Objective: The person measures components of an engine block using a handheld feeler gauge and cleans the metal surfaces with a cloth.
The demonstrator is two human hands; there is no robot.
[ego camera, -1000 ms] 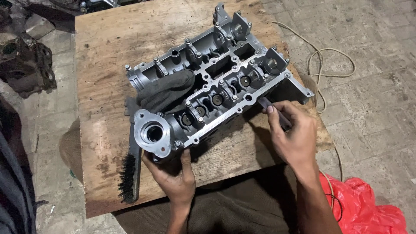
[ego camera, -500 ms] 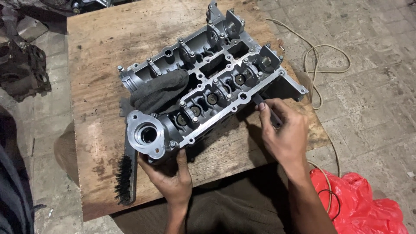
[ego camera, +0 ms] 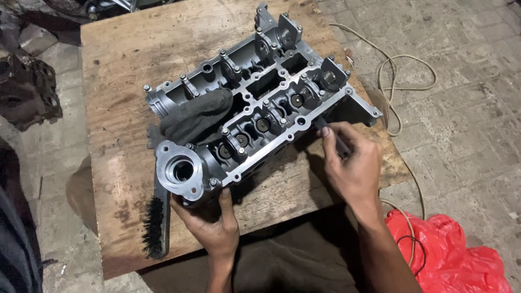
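Head view shows a grey aluminium cylinder head (ego camera: 255, 108) lying slantwise on a worn wooden board (ego camera: 119, 70). The left hand (ego camera: 209, 222) braces the near end of the cylinder head, fingers curled under the round flanged port with the thumb up against the casting. The right hand (ego camera: 353, 163) sits just beside the cylinder head's long near edge, fingers pinched around a small dark tool (ego camera: 332, 135) whose tip touches the rim. A dark rag (ego camera: 195, 119) is stuffed into the cylinder head's upper-left bay, and a black wire brush (ego camera: 156, 217) lies on the board just left of the near end. Judging by the bright metal, most surfaces look cleaned; the rim near the tool seems to remain. A red plastic bag (ego camera: 456, 255) lies well apart, on the floor.
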